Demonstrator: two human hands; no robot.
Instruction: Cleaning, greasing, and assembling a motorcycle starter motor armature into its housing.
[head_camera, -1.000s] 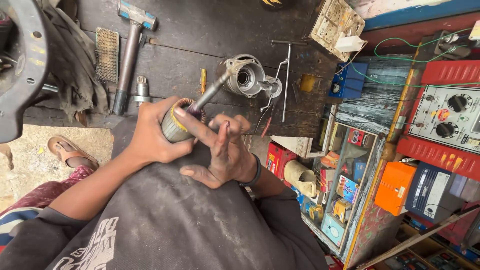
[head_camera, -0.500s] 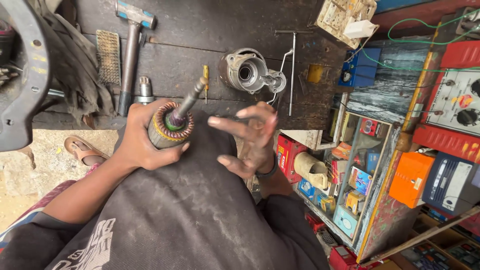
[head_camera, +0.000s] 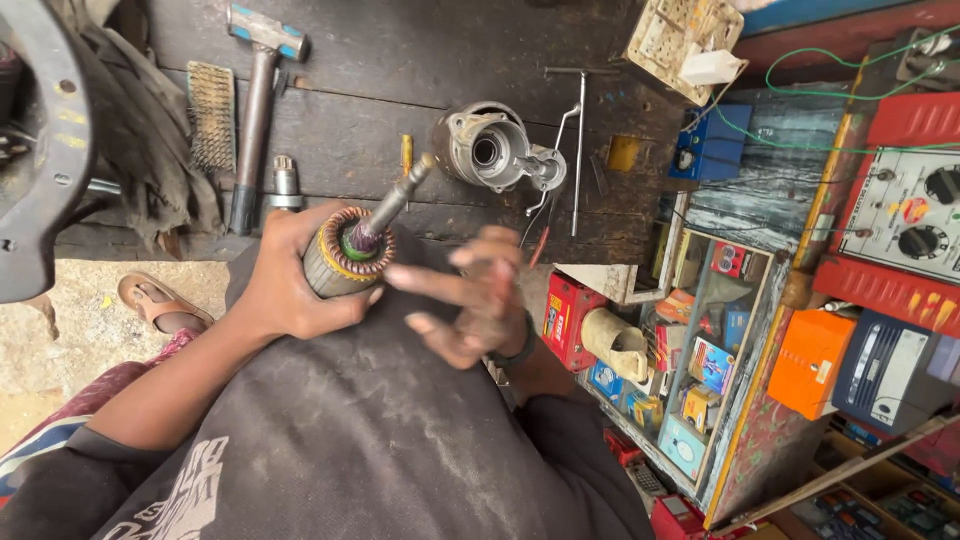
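Observation:
My left hand (head_camera: 285, 285) grips a motor armature (head_camera: 345, 258), a cylinder with copper windings and a steel shaft that points up and to the right. My right hand (head_camera: 470, 300) hovers just right of the armature with greasy fingers spread, holding nothing. A dark cloth (head_camera: 380, 430) lies over my lap beneath both hands. On the wooden bench (head_camera: 400, 60) beyond the shaft lies a round metal motor housing (head_camera: 485, 150).
A hammer (head_camera: 255, 110) and a wire brush (head_camera: 211, 115) lie on the bench at left, with a socket (head_camera: 286, 182) nearby. A thin T-handle tool (head_camera: 580, 140) lies right of the housing. A glass-fronted cabinet of boxes (head_camera: 690, 340) and red test equipment (head_camera: 900, 220) stand at right. A sandalled foot (head_camera: 160, 300) rests on the ground.
My right hand has come off the armature and opened, fingers spread. My left hand has tilted the armature so its winding end faces up.

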